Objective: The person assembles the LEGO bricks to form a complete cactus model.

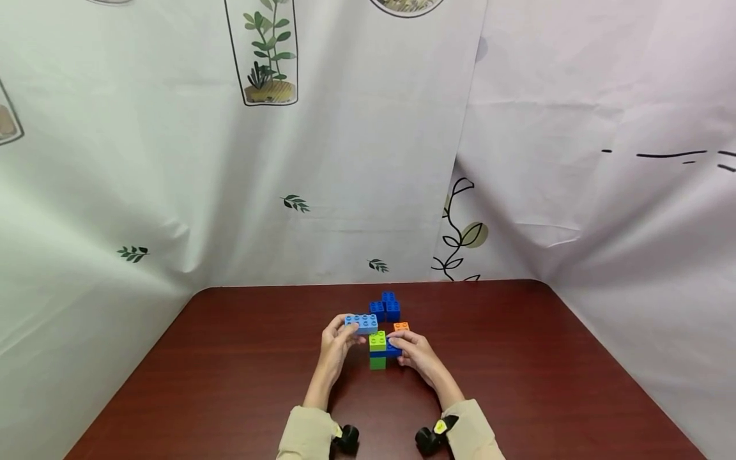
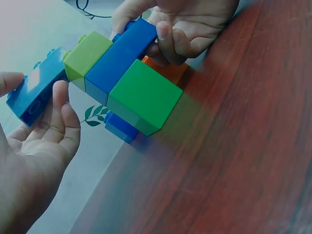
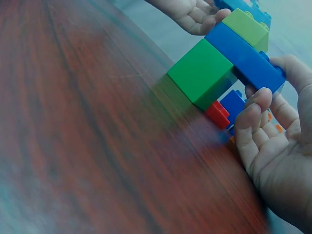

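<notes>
My left hand pinches a light blue building brick between thumb and fingers. One end of that brick is at the top of a lime green brick; whether they touch, I cannot tell. The lime brick sits on one end of a dark blue brick, with a green brick beneath that same end. My right hand grips the dark blue brick's other end, which juts out to the right, thumb on top and fingers below.
Behind the stack, several dark blue bricks stand together on the brown table. An orange brick is just beyond the right hand. In the right wrist view, a red brick shows behind the green one. A printed cloth hangs behind the table.
</notes>
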A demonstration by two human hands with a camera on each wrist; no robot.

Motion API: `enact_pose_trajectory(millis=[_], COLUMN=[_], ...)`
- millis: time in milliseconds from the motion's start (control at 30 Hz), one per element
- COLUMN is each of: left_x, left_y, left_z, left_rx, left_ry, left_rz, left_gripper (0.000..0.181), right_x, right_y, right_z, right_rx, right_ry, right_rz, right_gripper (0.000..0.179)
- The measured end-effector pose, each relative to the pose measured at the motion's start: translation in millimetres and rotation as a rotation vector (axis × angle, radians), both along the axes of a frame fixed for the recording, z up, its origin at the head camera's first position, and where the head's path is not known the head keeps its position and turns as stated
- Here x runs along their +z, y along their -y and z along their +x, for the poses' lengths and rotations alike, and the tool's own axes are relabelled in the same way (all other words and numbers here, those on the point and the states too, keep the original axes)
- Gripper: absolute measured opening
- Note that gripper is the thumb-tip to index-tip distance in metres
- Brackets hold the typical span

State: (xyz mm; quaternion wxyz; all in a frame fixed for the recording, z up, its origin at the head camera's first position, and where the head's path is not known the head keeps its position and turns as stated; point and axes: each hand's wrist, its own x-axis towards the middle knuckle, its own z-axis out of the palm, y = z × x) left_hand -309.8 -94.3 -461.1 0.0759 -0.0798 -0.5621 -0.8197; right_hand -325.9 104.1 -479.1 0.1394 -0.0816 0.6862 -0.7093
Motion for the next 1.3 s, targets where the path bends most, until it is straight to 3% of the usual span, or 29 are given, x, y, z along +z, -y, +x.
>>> enact_pose_trajectory(millis=[233, 467, 800, 1033, 1300], left_x=[-1.7, 1.6, 7.9, 8.7, 11.5], left_y=[0.8, 4.1, 11.3, 12.0, 10.2], left_z=[-0.6, 0.1, 1.1, -0.4, 0.0], left_rx=[-0.038, -0.062, -0.21, -0.17, -0.147], left_ry=[0.035, 0.035, 0.033, 0.077, 0.056], left_rz=[-0.012, -0.054, -0.164, -0.296, -0.363], left_gripper=[0.021, 0.032, 0.04, 0.037, 0.035], right_x=[-0.6, -1.5, -0.9, -0.8, -1.7], right_y=[-0.2, 0.6, 1.4, 1.6, 1.2], right_z=[-0.7, -2.6, -2.3, -1.8, -2.1], right_rx=[-0.007, -0.016, -0.02, -0.017, -0.036], right_ry=[-0.003, 0.002, 0.015, 0.009, 0.006], right_rz=[0.0, 0.001, -0.011, -0.002, 0.003], right_gripper=[0.029, 0.032, 0.028, 0.029, 0.026])
